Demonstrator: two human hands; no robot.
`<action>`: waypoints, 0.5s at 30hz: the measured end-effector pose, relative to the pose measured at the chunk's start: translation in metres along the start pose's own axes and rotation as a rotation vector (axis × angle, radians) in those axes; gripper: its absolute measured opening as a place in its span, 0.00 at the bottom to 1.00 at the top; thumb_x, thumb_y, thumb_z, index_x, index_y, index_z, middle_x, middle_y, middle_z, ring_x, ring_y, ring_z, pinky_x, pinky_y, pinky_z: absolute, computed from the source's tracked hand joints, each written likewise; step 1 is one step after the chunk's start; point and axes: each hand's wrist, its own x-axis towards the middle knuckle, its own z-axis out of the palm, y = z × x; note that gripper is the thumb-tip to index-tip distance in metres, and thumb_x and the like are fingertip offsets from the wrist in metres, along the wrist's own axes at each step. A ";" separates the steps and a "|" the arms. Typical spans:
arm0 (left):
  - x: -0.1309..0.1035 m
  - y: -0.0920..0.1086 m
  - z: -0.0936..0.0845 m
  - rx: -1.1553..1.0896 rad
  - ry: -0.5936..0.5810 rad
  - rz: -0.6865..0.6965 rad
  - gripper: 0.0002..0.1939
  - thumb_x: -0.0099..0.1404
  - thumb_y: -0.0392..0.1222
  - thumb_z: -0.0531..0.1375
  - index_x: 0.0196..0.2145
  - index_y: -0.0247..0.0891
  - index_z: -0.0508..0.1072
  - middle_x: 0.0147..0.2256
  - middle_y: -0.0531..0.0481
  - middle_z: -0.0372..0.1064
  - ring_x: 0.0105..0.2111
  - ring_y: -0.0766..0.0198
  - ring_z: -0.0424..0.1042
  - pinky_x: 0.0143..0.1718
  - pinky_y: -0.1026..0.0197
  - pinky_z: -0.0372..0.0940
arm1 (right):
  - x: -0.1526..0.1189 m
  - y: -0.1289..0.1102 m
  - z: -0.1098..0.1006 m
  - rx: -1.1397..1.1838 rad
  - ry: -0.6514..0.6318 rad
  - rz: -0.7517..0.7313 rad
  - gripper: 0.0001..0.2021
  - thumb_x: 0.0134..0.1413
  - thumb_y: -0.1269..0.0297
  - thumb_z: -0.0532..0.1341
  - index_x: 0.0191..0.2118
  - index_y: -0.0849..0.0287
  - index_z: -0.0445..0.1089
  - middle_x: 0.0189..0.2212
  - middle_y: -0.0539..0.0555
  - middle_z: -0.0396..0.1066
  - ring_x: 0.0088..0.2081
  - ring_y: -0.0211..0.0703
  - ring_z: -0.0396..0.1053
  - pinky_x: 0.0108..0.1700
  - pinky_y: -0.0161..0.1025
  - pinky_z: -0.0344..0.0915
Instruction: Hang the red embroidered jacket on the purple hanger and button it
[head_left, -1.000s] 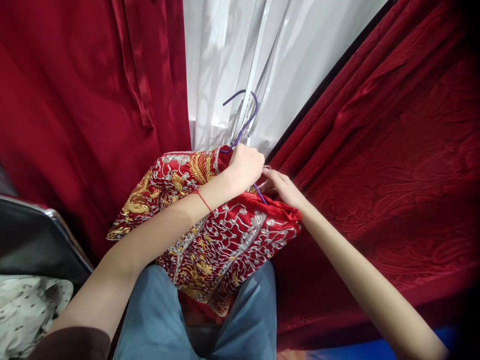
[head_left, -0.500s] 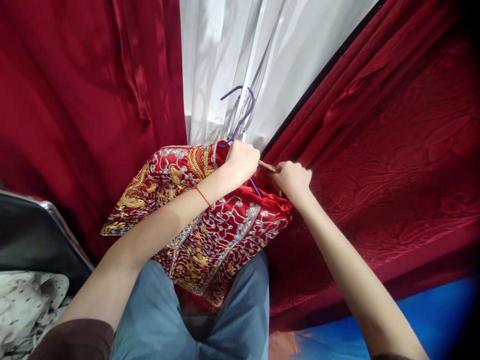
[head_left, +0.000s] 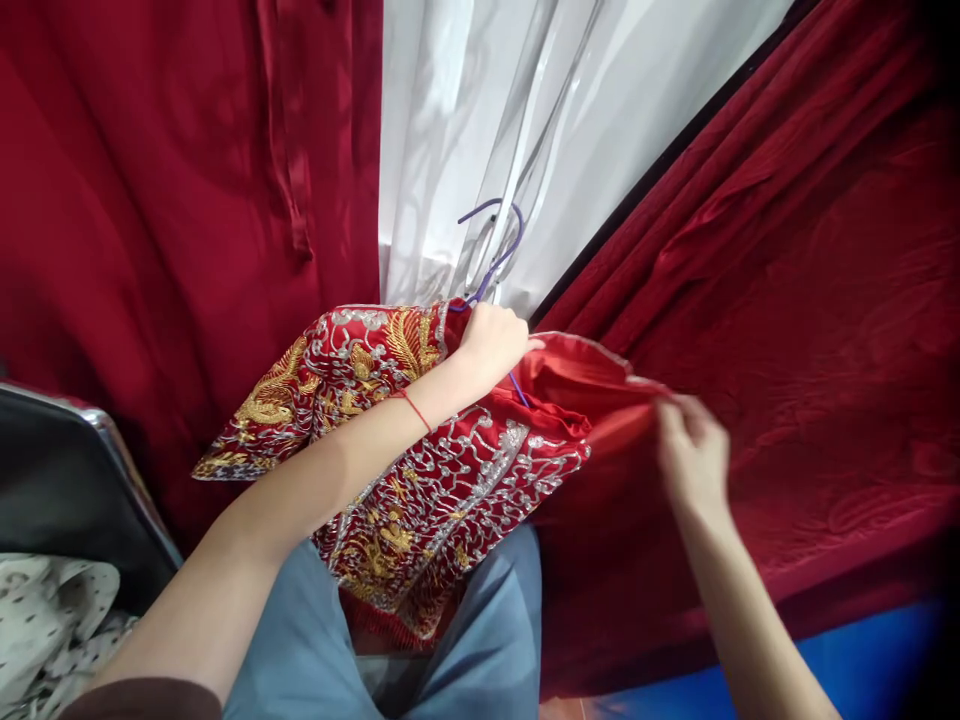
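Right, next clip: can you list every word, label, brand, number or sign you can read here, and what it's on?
None: no readable text.
The red embroidered garment shows silver and gold patterns, no lettering I can make out.
The purple hanger shows no mark on its visible parts; the left hand covers some of it.
The white cloth at lower left has dark spots, not letters.

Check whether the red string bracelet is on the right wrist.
No, the red string bracelet circles the wrist of the left hand, while the right wrist is bare.
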 end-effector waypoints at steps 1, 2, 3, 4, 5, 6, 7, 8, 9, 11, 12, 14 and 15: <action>0.001 0.001 0.002 -0.010 0.022 -0.011 0.30 0.73 0.56 0.49 0.38 0.30 0.82 0.29 0.37 0.73 0.34 0.55 0.72 0.34 0.57 0.51 | -0.003 -0.010 -0.012 -0.038 0.168 -0.035 0.13 0.60 0.57 0.54 0.33 0.59 0.70 0.28 0.55 0.72 0.29 0.40 0.65 0.32 0.36 0.60; 0.003 0.002 0.004 -0.019 0.041 -0.025 0.32 0.73 0.59 0.48 0.37 0.30 0.82 0.29 0.38 0.73 0.34 0.56 0.71 0.35 0.57 0.51 | -0.009 -0.023 -0.020 -0.123 0.293 -0.107 0.12 0.61 0.58 0.55 0.33 0.59 0.69 0.27 0.55 0.70 0.28 0.39 0.63 0.31 0.35 0.58; 0.004 0.003 0.006 -0.026 0.056 -0.037 0.33 0.73 0.60 0.47 0.37 0.30 0.82 0.28 0.38 0.73 0.34 0.56 0.71 0.36 0.57 0.51 | -0.018 -0.036 -0.023 -0.239 0.380 -0.196 0.11 0.61 0.59 0.55 0.33 0.60 0.69 0.25 0.53 0.68 0.26 0.37 0.62 0.30 0.35 0.57; 0.004 0.003 0.007 -0.031 0.063 -0.047 0.33 0.72 0.60 0.47 0.37 0.30 0.82 0.28 0.38 0.73 0.35 0.55 0.71 0.36 0.56 0.51 | -0.029 -0.049 -0.020 -0.331 0.356 -0.289 0.10 0.62 0.61 0.55 0.33 0.60 0.69 0.23 0.51 0.67 0.22 0.35 0.60 0.28 0.34 0.54; 0.005 0.003 0.008 -0.033 0.062 -0.056 0.32 0.72 0.60 0.48 0.37 0.29 0.82 0.28 0.38 0.73 0.35 0.55 0.71 0.36 0.56 0.51 | -0.043 -0.058 -0.013 -0.392 0.242 -0.394 0.10 0.62 0.63 0.55 0.33 0.60 0.69 0.20 0.49 0.65 0.20 0.34 0.57 0.25 0.34 0.51; 0.005 0.002 0.009 -0.033 0.056 -0.062 0.31 0.73 0.58 0.49 0.38 0.29 0.81 0.28 0.38 0.73 0.35 0.55 0.71 0.36 0.56 0.51 | -0.058 -0.064 -0.002 -0.446 0.104 -0.491 0.11 0.63 0.63 0.54 0.31 0.59 0.68 0.18 0.48 0.63 0.18 0.33 0.55 0.24 0.34 0.49; 0.005 0.002 0.010 -0.029 0.047 -0.065 0.30 0.73 0.57 0.49 0.38 0.29 0.81 0.28 0.37 0.73 0.35 0.55 0.71 0.36 0.56 0.51 | -0.071 -0.066 0.013 -0.496 -0.021 -0.581 0.13 0.64 0.63 0.54 0.29 0.59 0.67 0.17 0.47 0.61 0.17 0.33 0.55 0.23 0.34 0.48; 0.004 0.001 0.010 -0.022 0.036 -0.061 0.29 0.73 0.55 0.50 0.38 0.28 0.81 0.29 0.37 0.73 0.35 0.55 0.71 0.36 0.56 0.51 | -0.083 -0.063 0.028 -0.542 -0.100 -0.624 0.14 0.65 0.63 0.54 0.27 0.58 0.66 0.17 0.47 0.62 0.18 0.33 0.57 0.24 0.34 0.47; 0.003 0.000 0.010 -0.013 0.024 -0.052 0.28 0.73 0.54 0.50 0.38 0.28 0.81 0.29 0.37 0.74 0.35 0.55 0.71 0.36 0.56 0.52 | -0.092 -0.056 0.043 -0.557 -0.138 -0.640 0.14 0.65 0.63 0.54 0.27 0.59 0.66 0.18 0.48 0.63 0.19 0.33 0.58 0.24 0.34 0.48; 0.000 -0.004 0.009 0.017 0.002 -0.017 0.26 0.73 0.53 0.50 0.40 0.28 0.80 0.31 0.36 0.74 0.35 0.54 0.72 0.37 0.56 0.52 | -0.099 -0.036 0.065 -0.521 -0.142 -0.595 0.15 0.65 0.64 0.54 0.26 0.59 0.67 0.18 0.50 0.64 0.20 0.34 0.60 0.25 0.34 0.49; -0.003 -0.006 0.007 0.034 -0.009 0.012 0.26 0.72 0.53 0.50 0.42 0.27 0.79 0.31 0.36 0.74 0.35 0.54 0.72 0.37 0.56 0.52 | -0.098 -0.025 0.071 -0.468 -0.128 -0.538 0.15 0.64 0.63 0.54 0.26 0.59 0.68 0.18 0.50 0.65 0.20 0.35 0.60 0.26 0.34 0.50; -0.007 -0.010 0.003 0.060 -0.030 0.089 0.29 0.71 0.57 0.51 0.46 0.27 0.77 0.33 0.36 0.75 0.36 0.53 0.73 0.37 0.56 0.52 | -0.091 -0.006 0.071 -0.314 -0.088 -0.355 0.16 0.63 0.61 0.53 0.29 0.61 0.72 0.18 0.51 0.66 0.20 0.36 0.61 0.26 0.33 0.52; -0.009 -0.012 0.001 0.067 -0.042 0.135 0.31 0.69 0.60 0.52 0.47 0.27 0.76 0.34 0.36 0.75 0.35 0.53 0.73 0.37 0.56 0.53 | -0.087 0.002 0.067 -0.223 -0.057 -0.242 0.17 0.63 0.60 0.53 0.31 0.62 0.74 0.19 0.52 0.68 0.20 0.36 0.61 0.26 0.33 0.54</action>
